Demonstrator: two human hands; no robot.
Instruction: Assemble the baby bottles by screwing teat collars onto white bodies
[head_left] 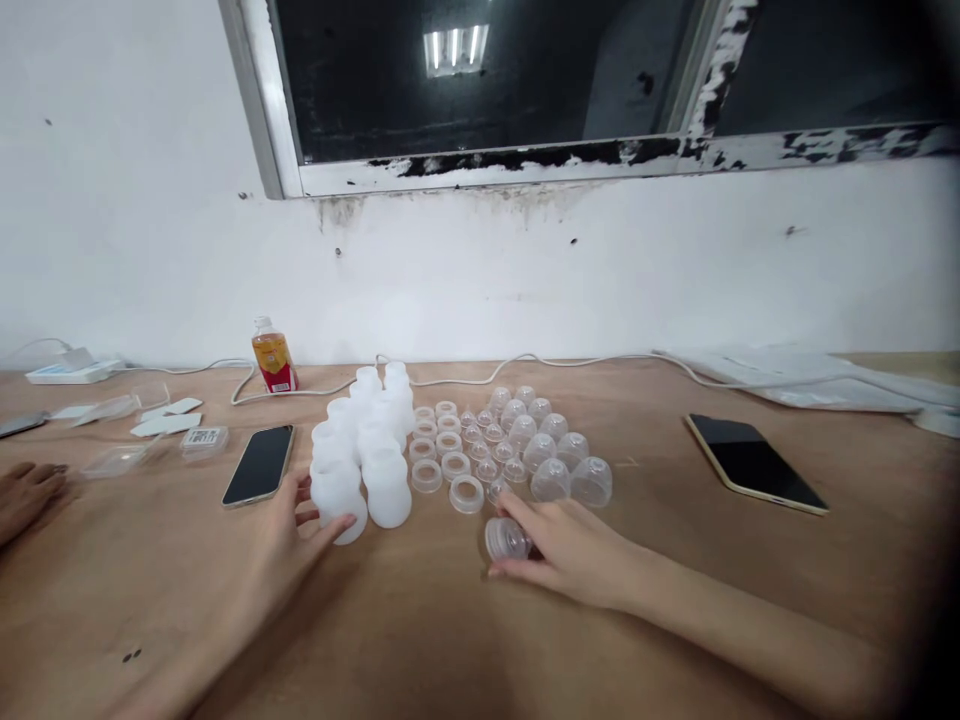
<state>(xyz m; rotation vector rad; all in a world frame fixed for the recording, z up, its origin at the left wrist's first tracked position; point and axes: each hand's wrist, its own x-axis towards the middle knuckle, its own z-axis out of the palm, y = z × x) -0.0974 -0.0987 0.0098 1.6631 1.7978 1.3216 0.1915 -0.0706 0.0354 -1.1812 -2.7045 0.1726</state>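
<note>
My left hand [298, 535] is closed round the nearest white bottle [336, 490] of the left row, thumb in front and fingers behind. Another row of white bottles [388, 485] stands right beside it. In my right hand [559, 545] is a clear bottle top [507, 539], tipped so its ringed underside faces left; the fingers hide its far end. Just beyond that hand are clear bottle nipples [486, 469] and domed clear caps [552, 478] in rows. Clear screw rings [466, 493] lie between the bottles and the nipples.
A phone [259, 465] lies left of the bottles, another phone [752, 462] at the right. A drink bottle [274, 356] stands near the wall, by a white cable [517, 362]. Another person's hand [34, 495] rests at the left edge. Plastic bags [802, 375] lie at back right.
</note>
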